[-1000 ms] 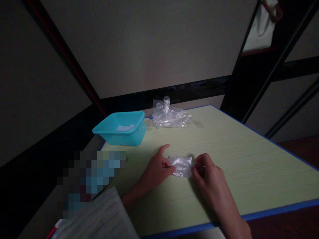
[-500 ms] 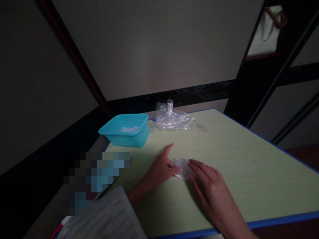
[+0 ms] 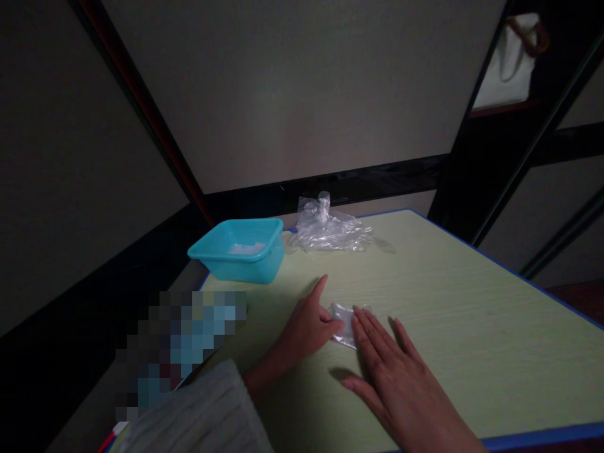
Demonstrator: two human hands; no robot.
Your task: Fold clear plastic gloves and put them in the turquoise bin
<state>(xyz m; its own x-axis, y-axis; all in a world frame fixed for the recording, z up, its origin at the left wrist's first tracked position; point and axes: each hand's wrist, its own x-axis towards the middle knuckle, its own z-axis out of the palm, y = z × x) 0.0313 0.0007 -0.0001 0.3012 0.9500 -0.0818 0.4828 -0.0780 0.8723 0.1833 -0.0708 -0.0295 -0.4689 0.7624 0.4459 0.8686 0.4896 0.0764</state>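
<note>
- On my feed, the left hand pinched the left end of the clear packet.
- The right hand lay open, fingers flat across it.
- I saw it on the table.

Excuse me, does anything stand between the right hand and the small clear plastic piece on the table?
Nothing visible does: the right hand already lies over the plastic piece's right part. The blue basket and crumpled clear plastic are farther back.
</note>
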